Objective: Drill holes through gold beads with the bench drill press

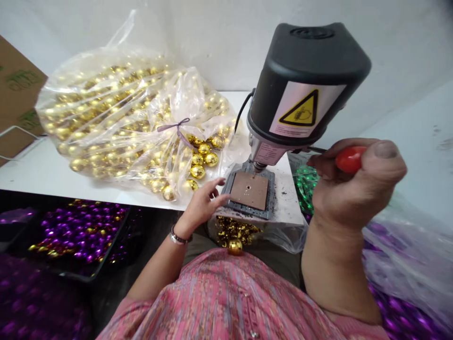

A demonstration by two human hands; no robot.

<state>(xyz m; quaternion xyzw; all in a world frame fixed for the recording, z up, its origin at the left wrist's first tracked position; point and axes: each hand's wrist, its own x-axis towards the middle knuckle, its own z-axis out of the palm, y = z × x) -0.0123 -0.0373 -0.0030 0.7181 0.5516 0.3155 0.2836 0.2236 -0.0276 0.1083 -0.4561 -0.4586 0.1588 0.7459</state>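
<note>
My right hand (354, 184) is closed around a red lever knob (349, 159) beside a black bench drill press (307, 89). Under the drill's chuck (260, 166) lies a brown square plate (249, 190) with a small hole, set on the dark metal base (271, 198). Fingers apart and holding nothing, my left hand (203, 203) hovers at the left edge of the base. Close to it, gold faceted balls (198, 171) spill from the mouth of a clear plastic bag (106, 113). A single gold ball (235, 246) sits below the table's front edge, near my lap.
A cardboard box (17, 89) stands at the far left of the white table (21, 177). Below it, a black crate (106, 255) holds purple and gold balls. Plastic bags with green balls (306, 184) and purple balls (399, 307) are at the right. Dark crumbs dot the tabletop.
</note>
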